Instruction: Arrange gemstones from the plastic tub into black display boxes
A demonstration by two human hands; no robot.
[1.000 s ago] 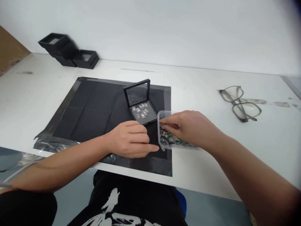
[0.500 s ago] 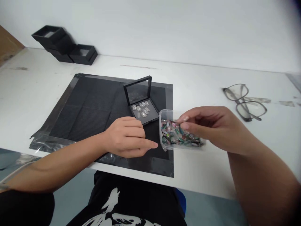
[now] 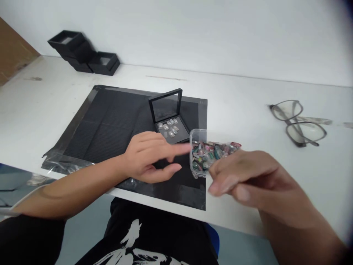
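Note:
A clear plastic tub [image 3: 193, 162] full of colourful press-on nails [image 3: 209, 152] stands at the right edge of the black mat [image 3: 110, 110]. My left hand [image 3: 149, 156] has its index finger stretched out to the tub's left wall, thumb apart, holding nothing. Over the tub's near right side is my right hand [image 3: 245, 180], slightly blurred, thumb and fingers pressed together; whatever is between them is hidden. Behind my left hand lies an open black display case [image 3: 180, 129] with its clear-windowed lid raised. Several pale nails with white designs [image 3: 171, 129] sit on its grey base.
Black frame-like boxes [image 3: 79, 51] are stacked at the back left against the wall. A pair of glasses [image 3: 299, 123] rests on the white table [image 3: 237, 106] at the right. A loose nail [image 3: 194, 174] lies by the tub's front left corner.
My right hand has come out of the tub toward me, fingers still pinched. My left index finger has swung up to the tub's wall, and its thumb has spread away.

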